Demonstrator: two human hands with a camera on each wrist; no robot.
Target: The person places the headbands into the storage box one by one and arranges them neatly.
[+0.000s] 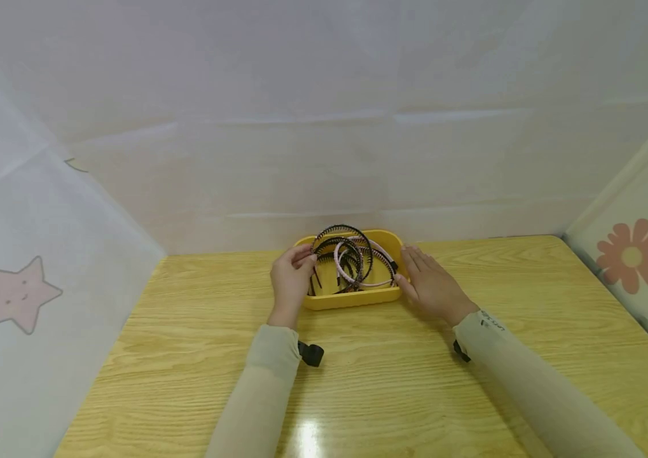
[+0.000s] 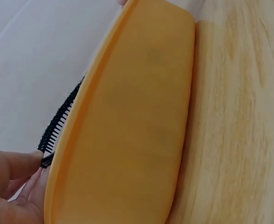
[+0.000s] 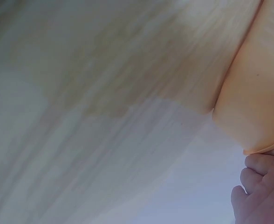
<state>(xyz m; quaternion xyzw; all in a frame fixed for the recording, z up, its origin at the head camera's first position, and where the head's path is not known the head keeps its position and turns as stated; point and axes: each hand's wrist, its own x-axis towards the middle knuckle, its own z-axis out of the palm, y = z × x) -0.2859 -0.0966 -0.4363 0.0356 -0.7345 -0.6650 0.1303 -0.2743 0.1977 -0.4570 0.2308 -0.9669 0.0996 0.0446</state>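
Note:
A yellow plastic bin (image 1: 352, 299) stands at the back of the table, holding several headbands, most of them black with comb teeth. A pale pink headband (image 1: 337, 262) lies among them. At the bin's left end, my left hand (image 1: 291, 280) pinches one end of a black toothed headband (image 1: 342, 227), whose arch rises over the others. The left wrist view shows thumb and finger on the tip of that black headband (image 2: 58, 123), just past the rim. My right hand (image 1: 432, 283) lies with extended fingers along the bin's right end, thumb at the rim.
The wood-grain table (image 1: 381, 381) runs up to a pale fabric wall (image 1: 312, 159) close behind the bin. Side panels carry a pink star (image 1: 19, 294) on the left and a red flower (image 1: 637, 256) on the right.

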